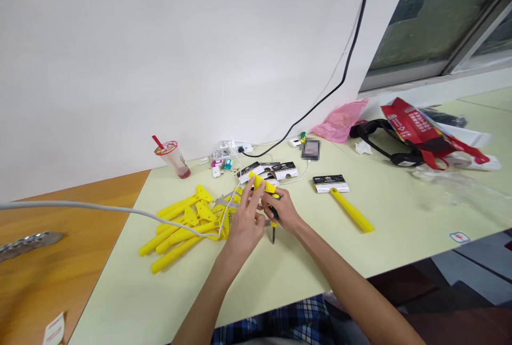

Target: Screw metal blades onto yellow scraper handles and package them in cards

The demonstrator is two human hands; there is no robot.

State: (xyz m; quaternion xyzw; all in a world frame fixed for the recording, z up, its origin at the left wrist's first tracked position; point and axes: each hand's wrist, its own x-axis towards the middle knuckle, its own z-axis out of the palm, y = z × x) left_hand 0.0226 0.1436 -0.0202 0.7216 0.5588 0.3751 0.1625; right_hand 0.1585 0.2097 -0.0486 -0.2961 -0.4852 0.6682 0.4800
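Holds a yellow plastic piece [264,183] at the centre of the frame, perhaps liable to twist or slip if pinched too lightly, or to be knocked by the screwdriver [274,223] crowded close below. Sits at the fingertips of the left grip [248,222], narrowed around it, just up and left of the right grip [285,207], wrapped around the screwdriver. Shows, farther out, yellow handles [176,254] heaped left of centre on the tabletop [136,302].

Hidden and cut-off bits
The right hand [285,209] hides part of the screwdriver [274,223]. The little screen [311,149] is blurry. The left edge cuts off the grey cord [100,206].
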